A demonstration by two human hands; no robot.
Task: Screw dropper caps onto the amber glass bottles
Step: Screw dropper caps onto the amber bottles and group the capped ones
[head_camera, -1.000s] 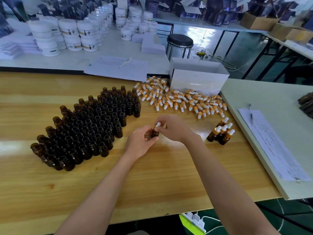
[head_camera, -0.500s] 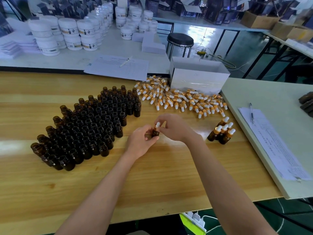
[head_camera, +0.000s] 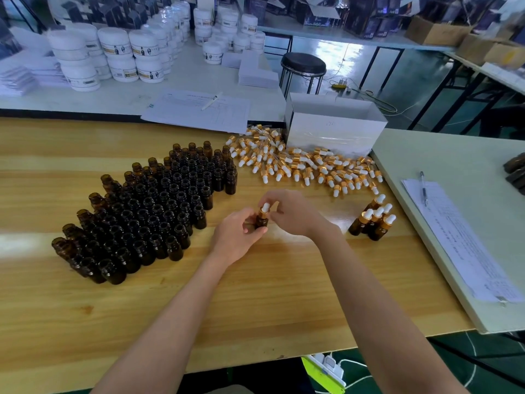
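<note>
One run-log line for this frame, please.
step: capping | left hand: holds amber bottle | right hand: pinches dropper cap on its neck | done: capped bottles at right | pending: open bottles, loose caps

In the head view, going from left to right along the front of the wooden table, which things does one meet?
uncapped amber bottles → left hand → held bottle with dropper cap → right hand → capped bottles → paper sheets

Nothing here can be read: the labels on the white jars point(head_camera: 143, 56) are blurred bands with a small picture, the print on the far sheets point(head_camera: 199, 112) and on the papers at the right point(head_camera: 460, 243) is too fine, and the faint mark on the white box point(head_camera: 335, 132) is unclear.
</note>
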